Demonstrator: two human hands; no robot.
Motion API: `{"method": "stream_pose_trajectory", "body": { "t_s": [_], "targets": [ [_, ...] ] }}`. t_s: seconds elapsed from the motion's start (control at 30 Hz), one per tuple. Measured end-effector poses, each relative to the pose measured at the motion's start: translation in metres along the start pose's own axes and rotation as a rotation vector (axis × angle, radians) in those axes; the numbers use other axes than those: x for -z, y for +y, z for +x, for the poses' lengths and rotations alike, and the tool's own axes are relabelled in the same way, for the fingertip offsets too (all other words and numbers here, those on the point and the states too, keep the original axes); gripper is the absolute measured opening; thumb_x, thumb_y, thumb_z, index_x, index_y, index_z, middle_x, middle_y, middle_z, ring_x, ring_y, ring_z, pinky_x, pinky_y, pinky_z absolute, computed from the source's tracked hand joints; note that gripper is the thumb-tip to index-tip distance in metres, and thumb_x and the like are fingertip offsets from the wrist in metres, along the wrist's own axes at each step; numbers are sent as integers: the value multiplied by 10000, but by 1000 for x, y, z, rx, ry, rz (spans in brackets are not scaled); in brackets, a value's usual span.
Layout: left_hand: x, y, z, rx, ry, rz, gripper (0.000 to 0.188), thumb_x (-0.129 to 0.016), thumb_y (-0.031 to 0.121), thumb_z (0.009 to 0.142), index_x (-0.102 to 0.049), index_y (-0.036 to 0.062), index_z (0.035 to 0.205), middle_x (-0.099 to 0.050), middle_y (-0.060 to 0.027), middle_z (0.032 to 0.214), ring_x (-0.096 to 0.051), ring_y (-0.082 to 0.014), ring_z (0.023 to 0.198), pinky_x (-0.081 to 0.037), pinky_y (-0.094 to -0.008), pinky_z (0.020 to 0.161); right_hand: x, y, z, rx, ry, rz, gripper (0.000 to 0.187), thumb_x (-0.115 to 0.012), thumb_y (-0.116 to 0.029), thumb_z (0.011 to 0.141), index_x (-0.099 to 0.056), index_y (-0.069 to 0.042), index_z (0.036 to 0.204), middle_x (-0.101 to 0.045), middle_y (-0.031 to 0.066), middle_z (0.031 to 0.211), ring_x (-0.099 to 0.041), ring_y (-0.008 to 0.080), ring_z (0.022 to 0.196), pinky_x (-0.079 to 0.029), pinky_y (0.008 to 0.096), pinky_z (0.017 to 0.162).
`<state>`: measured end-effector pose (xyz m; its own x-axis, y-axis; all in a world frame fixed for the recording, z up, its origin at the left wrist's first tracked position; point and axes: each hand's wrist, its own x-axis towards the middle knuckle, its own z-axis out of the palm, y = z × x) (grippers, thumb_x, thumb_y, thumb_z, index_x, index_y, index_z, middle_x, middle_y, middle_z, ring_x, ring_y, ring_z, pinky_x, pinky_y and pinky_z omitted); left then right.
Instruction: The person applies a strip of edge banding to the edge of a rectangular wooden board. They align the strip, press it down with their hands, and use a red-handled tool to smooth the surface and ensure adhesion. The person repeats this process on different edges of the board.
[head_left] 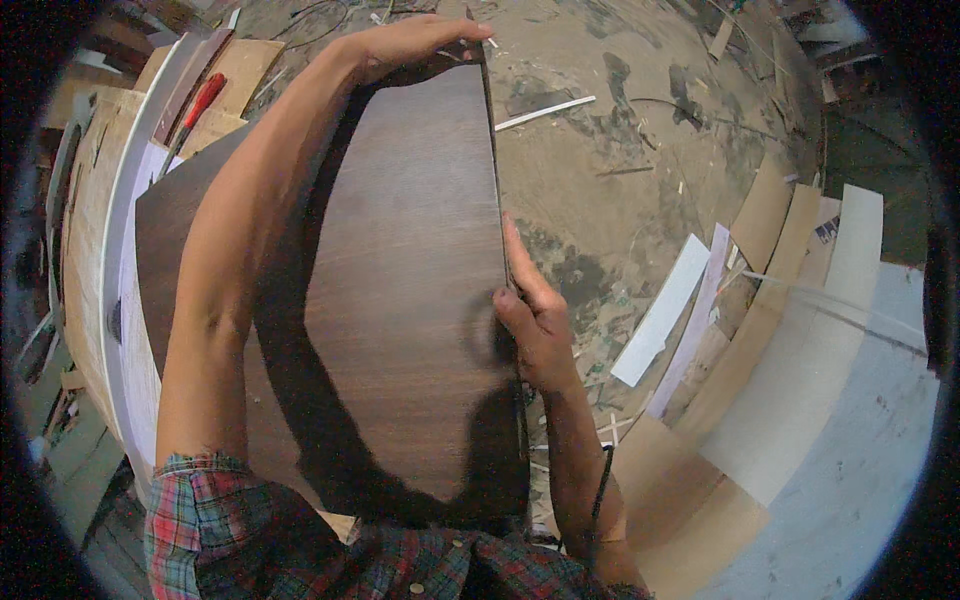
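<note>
Moderate light, apparently from overhead. Broad, fairly crisp shadow on brown board (405,230), right of left forearm (232,230) and across board's near end; soft sheen between. Fainter shadow beside right hand (545,335). Fisheye bows pale sheets (795,375) at right; corners black. Grainy speckle in dark margins. Floor (570,160) slightly soft.

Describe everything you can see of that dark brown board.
The dark brown board looks broad and flat, with fine wood-like grain and a slight sheen. Shadows darken parts of its face, and the left forearm hides some. It lies before the person. The left hand is at its far end; the right hand touches its right edge.
</note>
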<state>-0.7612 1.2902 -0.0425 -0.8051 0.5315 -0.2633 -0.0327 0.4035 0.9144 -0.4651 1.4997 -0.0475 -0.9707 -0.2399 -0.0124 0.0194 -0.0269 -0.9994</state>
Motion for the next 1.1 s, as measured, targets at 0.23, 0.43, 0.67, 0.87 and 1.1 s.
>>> {"method": "stream_pose_trajectory", "body": {
  "t_s": [0.23, 0.43, 0.67, 0.87, 1.1],
  "targets": [
    [5, -2, -9, 9, 9, 19, 517, -543, 522, 957, -696, 35, 1039, -661, -89, 1124, -573, -166, 1080, -401, -299, 954, 11, 16, 7, -26, -111, 170, 810, -406, -530, 1001, -209, 63, 1516, -207, 184, 1602, -191, 291, 1485, -163, 388, 1195],
    [-4, 24, -25, 0, 11, -32, 556, -526, 605, 944, -656, 66, 914, -616, -22, 862, -483, -101, 774, -405, -244, 691, 19, 19, 59, -17, 268, 396, 811, -282, -586, 1008, -158, 11, 1542, -129, 159, 1625, -95, 289, 1507, -98, 432, 1208],
    [4, -6, -12, -66, -29, -185, 530, -543, 596, 944, -640, 75, 952, -534, 17, 857, -466, -80, 789, -406, -242, 698, 3, 17, 121, 34, 71, 254, 771, -206, -568, 1025, -201, 9, 1537, -212, 148, 1605, -177, 261, 1487, -132, 410, 1198],
    [2, -8, -8, -86, -10, -125, 694, -536, 638, 924, -590, 25, 1244, -617, -73, 1111, -535, -125, 966, -448, -265, 873, 7, 21, 145, -36, -47, 255, 854, -215, -627, 1006, -252, 65, 1505, -296, 165, 1568, -284, 270, 1442, -178, 359, 1184],
    [-1, 1, -10, -43, 102, 5, 822, -550, 692, 881, -518, 33, 1371, -618, -119, 1186, -583, -186, 983, -482, -331, 880, 11, 21, 170, 28, 480, 376, 924, -235, -678, 978, -213, 80, 1507, -234, 196, 1585, -230, 271, 1467, -149, 365, 1200]
  ]
}}
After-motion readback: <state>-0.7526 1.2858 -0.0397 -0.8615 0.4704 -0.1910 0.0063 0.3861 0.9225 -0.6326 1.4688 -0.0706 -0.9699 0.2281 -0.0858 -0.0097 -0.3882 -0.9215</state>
